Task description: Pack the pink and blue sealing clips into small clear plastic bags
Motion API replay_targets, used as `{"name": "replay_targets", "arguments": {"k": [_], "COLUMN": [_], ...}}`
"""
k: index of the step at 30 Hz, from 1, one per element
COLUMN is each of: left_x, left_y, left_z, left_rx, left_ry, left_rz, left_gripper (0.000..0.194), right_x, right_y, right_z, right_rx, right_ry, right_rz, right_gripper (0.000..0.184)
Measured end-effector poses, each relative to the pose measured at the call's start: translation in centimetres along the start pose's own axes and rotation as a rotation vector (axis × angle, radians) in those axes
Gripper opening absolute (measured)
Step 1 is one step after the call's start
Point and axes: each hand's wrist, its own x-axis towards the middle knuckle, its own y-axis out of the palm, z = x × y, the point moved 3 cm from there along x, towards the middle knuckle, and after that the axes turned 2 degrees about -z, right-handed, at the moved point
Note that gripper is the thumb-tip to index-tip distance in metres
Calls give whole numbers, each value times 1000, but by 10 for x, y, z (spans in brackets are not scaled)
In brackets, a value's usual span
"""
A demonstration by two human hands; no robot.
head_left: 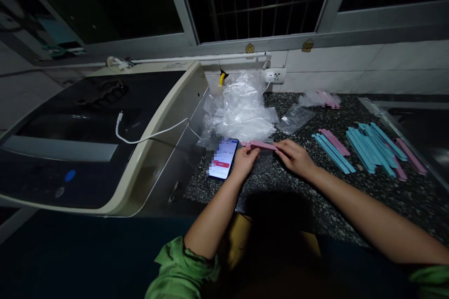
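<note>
Several slim pink plastic strips (264, 145), which look like bag sealing clips, lie across between my two hands over the counter. My left hand (244, 162) is closed around their left part, thumb on the near side. At their right end my right hand (296, 156) pinches with thumb and fingertips; whether it also grips the bag's edge is hard to see. A small clear plastic bag (262, 164) hangs or lies just below the strips, its outline faint. Close beside my left hand is a lit phone (223, 159) showing a timer.
Crumpled clear bags (245, 107) are heaped behind my hands. Blue strips (372, 149) and pink strips (335, 142) lie right on the speckled counter (336, 205). A top-lid washing machine (154, 145) stands left, with a white cable (154, 139) across it. A socket (277, 75) is on the wall.
</note>
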Motion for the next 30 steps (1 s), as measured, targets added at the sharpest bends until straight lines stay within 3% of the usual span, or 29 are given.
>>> {"name": "replay_targets", "arguments": {"k": [5,13,30], "left_x": [0,3,6], "left_y": [2,4,-1], "left_z": [4,10,9], "left_rx": [-149,-328,-302], "left_ry": [-63,-116,-34], "left_rz": [3,50,17], "left_gripper": [11,33,39], "right_x": [0,-1,-1], "right_y": [1,2,1], "right_z": [-2,-5,-6], "right_rx": [-17,-33,-61], "right_ry": [-2,-24,-36], "right_rz": [33,50,47], "right_gripper": [26,26,27]}}
